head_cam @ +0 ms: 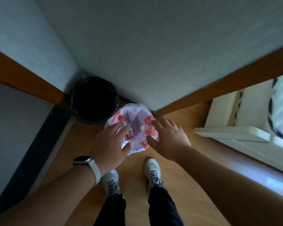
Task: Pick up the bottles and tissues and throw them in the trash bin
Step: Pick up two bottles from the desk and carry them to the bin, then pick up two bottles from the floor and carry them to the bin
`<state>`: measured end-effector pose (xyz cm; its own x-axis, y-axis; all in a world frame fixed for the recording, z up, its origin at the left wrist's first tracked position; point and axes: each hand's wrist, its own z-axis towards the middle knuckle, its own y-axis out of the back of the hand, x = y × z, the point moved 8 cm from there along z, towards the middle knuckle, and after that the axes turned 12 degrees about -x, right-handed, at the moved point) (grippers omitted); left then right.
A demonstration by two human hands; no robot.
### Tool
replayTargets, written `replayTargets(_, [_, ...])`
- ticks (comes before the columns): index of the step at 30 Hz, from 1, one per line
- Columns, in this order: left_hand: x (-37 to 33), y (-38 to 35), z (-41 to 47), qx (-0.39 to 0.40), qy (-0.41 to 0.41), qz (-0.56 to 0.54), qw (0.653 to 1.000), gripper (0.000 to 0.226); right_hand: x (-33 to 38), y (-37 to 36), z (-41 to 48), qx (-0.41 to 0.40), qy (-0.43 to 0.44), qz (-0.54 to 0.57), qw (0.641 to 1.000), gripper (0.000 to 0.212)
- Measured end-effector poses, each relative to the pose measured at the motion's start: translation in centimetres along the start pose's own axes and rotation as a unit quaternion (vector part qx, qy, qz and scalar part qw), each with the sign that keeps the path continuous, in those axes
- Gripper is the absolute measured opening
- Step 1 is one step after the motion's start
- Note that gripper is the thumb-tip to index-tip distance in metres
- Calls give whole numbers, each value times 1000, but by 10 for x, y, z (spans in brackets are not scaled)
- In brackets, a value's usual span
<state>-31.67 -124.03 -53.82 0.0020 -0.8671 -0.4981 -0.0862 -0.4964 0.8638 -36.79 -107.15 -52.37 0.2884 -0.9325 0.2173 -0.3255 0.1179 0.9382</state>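
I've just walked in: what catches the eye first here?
Two open hands, the left hand with a watch and the right hand, hover over a trash bin lined with a white and orange bag. A bottle with a red label sits inside; a black bin stands beside it in the corner.

Thin white-and-orange crinkled plastic bin liner (pixel 137 115), slightly glossy; smooth orange-brown wood floor (pixel 178 128), satin sheen; matt black mesh bin (pixel 95 100); textured matt grey wall (pixel 153 46).

The wood floor (pixel 132 168) bore a bagged bin (pixel 132 111), a black bin (pixel 95 98) just beside at ten o'clock, and shoes (pixel 152 167) at six.
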Motion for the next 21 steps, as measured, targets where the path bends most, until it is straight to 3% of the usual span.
replayTargets(4, [-51,82,-6,-9,-46,14,999,55,25,94,-38,-26,24,-46,998,61])
replayTargets(11, [-146,198,-34,-39,-140,37,989,50,40,222,-129,-72,-38,-60,995,54])
replayTargets(21, [-278,252,-74,-18,-274,64,960,56,16,320,-262,-180,-120,-50,975,60])
